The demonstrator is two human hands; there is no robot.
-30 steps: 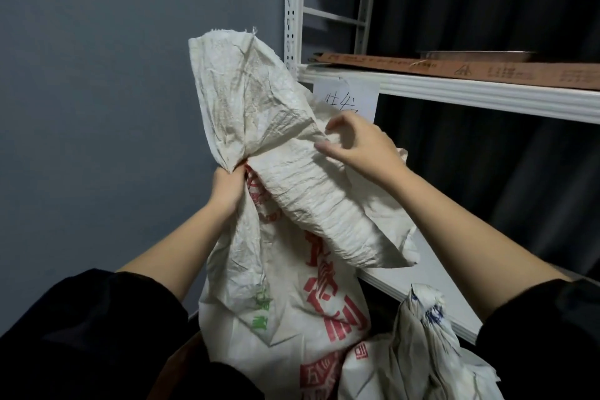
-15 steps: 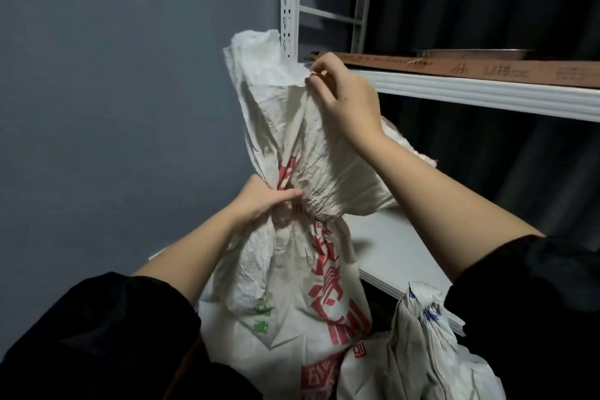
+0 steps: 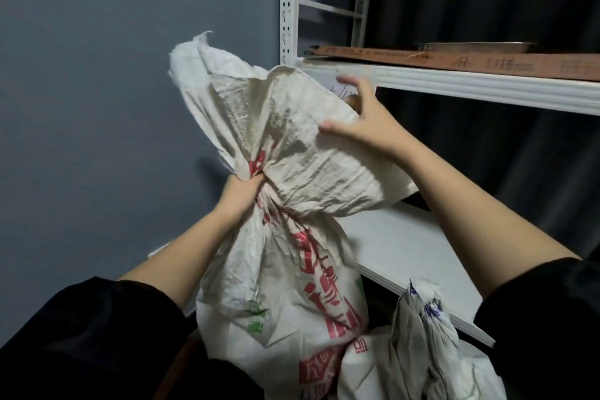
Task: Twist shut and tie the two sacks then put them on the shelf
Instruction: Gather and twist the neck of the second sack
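Now the right hand [image 3: 363,127] has let go of the loose top and is spread open against it, while the left hand [image 3: 242,193] still grips the twisted neck of the red-printed sack [image 3: 292,286] beside the shelf [image 3: 406,253], so twist seems done & tying comes next.

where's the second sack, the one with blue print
In the head view, the blue-printed sack sits at lower right, beside the red-printed sack, just below the lower shelf board.
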